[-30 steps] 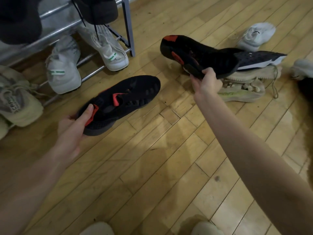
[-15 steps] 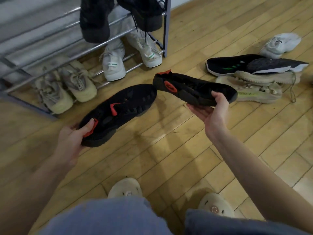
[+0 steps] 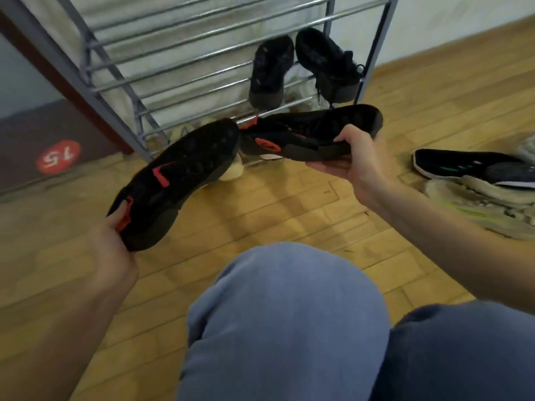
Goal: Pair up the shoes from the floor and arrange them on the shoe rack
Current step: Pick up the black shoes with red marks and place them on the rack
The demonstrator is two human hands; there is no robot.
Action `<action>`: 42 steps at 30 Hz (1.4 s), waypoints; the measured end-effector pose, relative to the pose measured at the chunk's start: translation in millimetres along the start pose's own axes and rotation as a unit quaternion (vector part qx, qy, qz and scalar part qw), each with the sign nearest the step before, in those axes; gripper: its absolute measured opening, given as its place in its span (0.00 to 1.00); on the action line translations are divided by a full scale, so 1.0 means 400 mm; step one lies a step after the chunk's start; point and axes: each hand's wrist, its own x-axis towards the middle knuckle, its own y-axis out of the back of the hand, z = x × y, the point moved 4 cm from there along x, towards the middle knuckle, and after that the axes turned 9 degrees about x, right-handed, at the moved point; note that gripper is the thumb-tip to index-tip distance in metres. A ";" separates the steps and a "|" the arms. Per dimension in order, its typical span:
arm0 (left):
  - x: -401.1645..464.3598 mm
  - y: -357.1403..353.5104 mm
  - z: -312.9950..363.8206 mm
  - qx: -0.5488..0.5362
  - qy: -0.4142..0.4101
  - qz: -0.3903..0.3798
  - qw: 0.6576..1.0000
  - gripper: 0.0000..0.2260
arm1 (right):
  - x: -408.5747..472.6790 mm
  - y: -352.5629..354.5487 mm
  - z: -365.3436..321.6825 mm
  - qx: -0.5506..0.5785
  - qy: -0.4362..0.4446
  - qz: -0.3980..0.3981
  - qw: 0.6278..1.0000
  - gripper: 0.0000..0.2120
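My left hand (image 3: 111,247) grips the heel of a black shoe with red accents (image 3: 179,175), toe pointing up and right. Held sideways in my right hand (image 3: 357,160) is its matching black and red shoe (image 3: 312,131), heel towards the left one; the two nearly touch in front of the metal shoe rack (image 3: 162,70). A pair of black shoes (image 3: 270,70) stands on a middle shelf of the rack. Pale shoes on the lowest shelf are mostly hidden behind the held pair.
On the wooden floor at the right lie a black shoe with green marks (image 3: 469,167) and beige shoes (image 3: 477,206). My knees in blue trousers (image 3: 286,319) fill the foreground. A dark panel with a red 15 sticker (image 3: 58,156) is at the left.
Both hands have lifted the black and red shoes up towards the rack and brought them closer together. The view has tilted up, and my knees have come into the foreground.
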 end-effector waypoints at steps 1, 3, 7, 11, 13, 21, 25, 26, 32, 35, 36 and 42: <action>-0.002 0.009 0.006 -0.016 0.002 0.015 1.000 0.12 | 0.007 -0.026 -0.002 0.010 -0.011 -0.026 1.000 0.23; 0.001 0.017 0.014 -0.052 0.011 0.046 0.998 0.11 | 0.013 -0.085 0.007 0.028 -0.049 -0.084 0.995 0.22; 0.042 -0.006 0.023 -0.117 0.014 0.059 0.991 0.13 | 0.027 -0.194 0.029 0.082 -0.098 -0.127 0.984 0.11; 0.067 -0.078 0.033 -0.113 0.017 0.063 0.991 0.08 | 0.062 -0.279 0.077 0.159 -0.183 -0.126 0.962 0.15; 0.092 -0.108 0.034 -0.106 0.016 0.078 0.991 0.13 | 0.081 -0.304 0.098 0.177 -0.206 -0.126 0.954 0.16; 0.238 -0.207 0.069 -0.125 0.025 0.154 0.980 0.09 | 0.187 -0.437 0.168 0.192 -0.190 -0.109 0.957 0.19; 0.316 -0.228 0.079 -0.109 0.017 0.166 0.980 0.10 | 0.227 -0.499 0.222 0.195 -0.193 -0.094 0.957 0.12; 0.329 -0.231 0.082 -0.102 0.016 0.167 0.980 0.11 | 0.226 -0.508 0.236 0.193 -0.200 -0.095 0.956 0.08; 0.372 -0.245 0.052 -0.090 0.064 0.116 0.987 0.16 | 0.240 -0.495 0.307 0.140 -0.215 -0.095 0.962 0.16; 0.385 -0.232 0.039 -0.076 0.075 0.089 0.990 0.20 | 0.222 -0.465 0.320 0.059 -0.246 -0.105 0.962 0.13; 0.386 -0.228 0.037 -0.074 0.074 0.075 0.992 0.18 | 0.211 -0.451 0.324 0.046 -0.263 -0.106 0.958 0.14; 0.339 -0.220 0.037 -0.050 0.067 -0.004 0.996 0.13 | 0.171 -0.392 0.334 -0.061 -0.306 -0.171 0.934 0.13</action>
